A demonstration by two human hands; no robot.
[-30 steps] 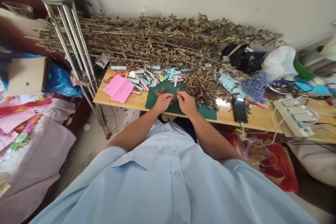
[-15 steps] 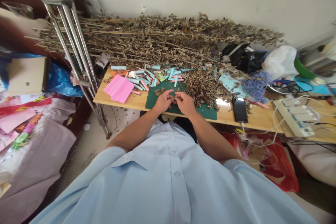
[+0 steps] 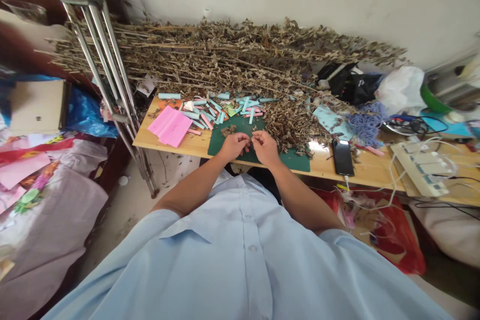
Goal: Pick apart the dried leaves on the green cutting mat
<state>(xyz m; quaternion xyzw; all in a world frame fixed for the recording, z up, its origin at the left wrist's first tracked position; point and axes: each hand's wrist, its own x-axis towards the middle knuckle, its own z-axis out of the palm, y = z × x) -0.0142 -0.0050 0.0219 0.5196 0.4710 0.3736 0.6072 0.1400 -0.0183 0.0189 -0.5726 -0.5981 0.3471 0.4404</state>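
My left hand [image 3: 235,146] and my right hand [image 3: 265,148] meet over a dark green cutting mat [image 3: 296,161] at the table's front edge. Their fingers are curled, fingertips almost touching; whatever is pinched between them is too small to make out. Just beyond my left hand lies a small clump of crumbled dried leaf [image 3: 228,130]. A larger heap of dried leaves [image 3: 287,127] spreads to the right of my right hand. Behind the mat, several blue and pink paper rolls [image 3: 215,106] lie scattered. Pink paper sheets [image 3: 170,126] rest to their left.
Bundles of dried stalks [image 3: 225,55] line the back against the wall. Crutches [image 3: 101,45] lean at the left. Toward the right are a phone [image 3: 343,156] on a cable, blue-purple yarn [image 3: 367,121] and a power strip [image 3: 420,166].
My fingertips have drawn slightly apart, with the right hand's fingers more curled and turned upward. The things on the table have not visibly moved.
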